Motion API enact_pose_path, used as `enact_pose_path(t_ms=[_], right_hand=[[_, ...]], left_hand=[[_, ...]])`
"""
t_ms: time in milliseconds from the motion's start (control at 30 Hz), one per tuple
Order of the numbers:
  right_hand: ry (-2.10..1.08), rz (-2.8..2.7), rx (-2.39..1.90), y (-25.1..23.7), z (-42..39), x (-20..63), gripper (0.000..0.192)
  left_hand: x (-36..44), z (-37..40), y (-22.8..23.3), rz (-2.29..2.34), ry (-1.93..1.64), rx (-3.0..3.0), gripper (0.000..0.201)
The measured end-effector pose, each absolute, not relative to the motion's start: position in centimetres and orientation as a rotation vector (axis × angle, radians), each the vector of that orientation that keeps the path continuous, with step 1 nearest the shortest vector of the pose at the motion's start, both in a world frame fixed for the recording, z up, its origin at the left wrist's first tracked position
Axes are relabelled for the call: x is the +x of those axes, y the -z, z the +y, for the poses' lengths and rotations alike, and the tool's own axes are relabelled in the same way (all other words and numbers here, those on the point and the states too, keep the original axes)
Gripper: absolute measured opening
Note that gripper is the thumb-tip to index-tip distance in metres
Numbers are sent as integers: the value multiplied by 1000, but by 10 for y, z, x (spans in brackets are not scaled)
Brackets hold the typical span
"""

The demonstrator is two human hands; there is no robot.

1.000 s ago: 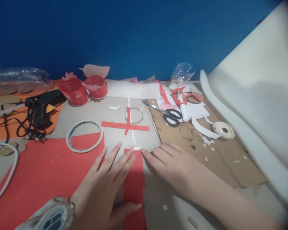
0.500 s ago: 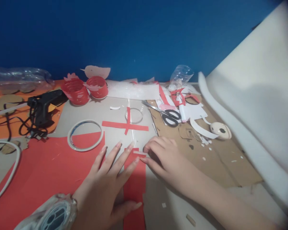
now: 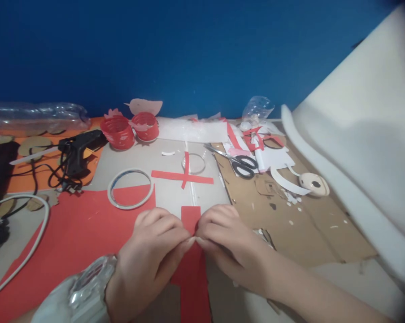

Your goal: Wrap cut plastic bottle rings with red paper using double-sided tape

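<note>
My left hand (image 3: 162, 253) and my right hand (image 3: 236, 242) meet at the fingertips, both pinched closed. What they hold between thumbs and fingers is hidden or too small to make out. Beneath them runs a long red paper strip (image 3: 190, 273), partly covered by my hands. Beyond my fingers, two narrow red paper strips form a cross (image 3: 185, 177) on the grey table. A white-rimmed tape roll (image 3: 130, 207) lies partly on a large red paper sheet (image 3: 97, 224) at left. A clear tape roll (image 3: 204, 163) sits behind the cross.
Scissors (image 3: 244, 166) with black handles lie on cardboard (image 3: 310, 229) at right, near paper scraps and a white tape dispenser (image 3: 315, 184). Two red paper rings (image 3: 119, 137) stand at the back left. A black glue gun (image 3: 79, 150) with its cord lies on an orange sheet.
My left hand has gone from spread flat on the red strip to a pinch against my right fingertips. The small red piece with a white strip is no longer visible. The view has shifted slightly.
</note>
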State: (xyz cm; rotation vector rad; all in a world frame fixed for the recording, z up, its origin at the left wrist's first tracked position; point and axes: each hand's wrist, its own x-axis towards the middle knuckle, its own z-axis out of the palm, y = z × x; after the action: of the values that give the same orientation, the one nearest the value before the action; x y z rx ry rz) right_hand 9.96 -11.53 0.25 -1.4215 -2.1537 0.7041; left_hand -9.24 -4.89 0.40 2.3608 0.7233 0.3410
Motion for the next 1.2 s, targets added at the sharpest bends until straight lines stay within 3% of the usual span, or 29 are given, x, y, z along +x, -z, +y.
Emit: enact_pose_path(t_ms=[500,667,900,1067,1200], right_hand=[[-824,-1767,-1557,-11,-114,113,22],[-824,-1800,-1579,-14,-111,104,8],[-827,-1743,-1645,-18,-111,81,21],[-806,-1678,-1635,-14,-115,84,23],[-671,-1715,-1622,-6,-118,84,10]], left_hand=[[-92,-37,-1,784,-393,2127,29],[-92,-36,-1,722,-434,2103,24],[-94,-36,-2,722,-442,2087,28],[-94,-37,-3,711,-485,2129,14],[-94,-39,0,713,-419,2146,15]])
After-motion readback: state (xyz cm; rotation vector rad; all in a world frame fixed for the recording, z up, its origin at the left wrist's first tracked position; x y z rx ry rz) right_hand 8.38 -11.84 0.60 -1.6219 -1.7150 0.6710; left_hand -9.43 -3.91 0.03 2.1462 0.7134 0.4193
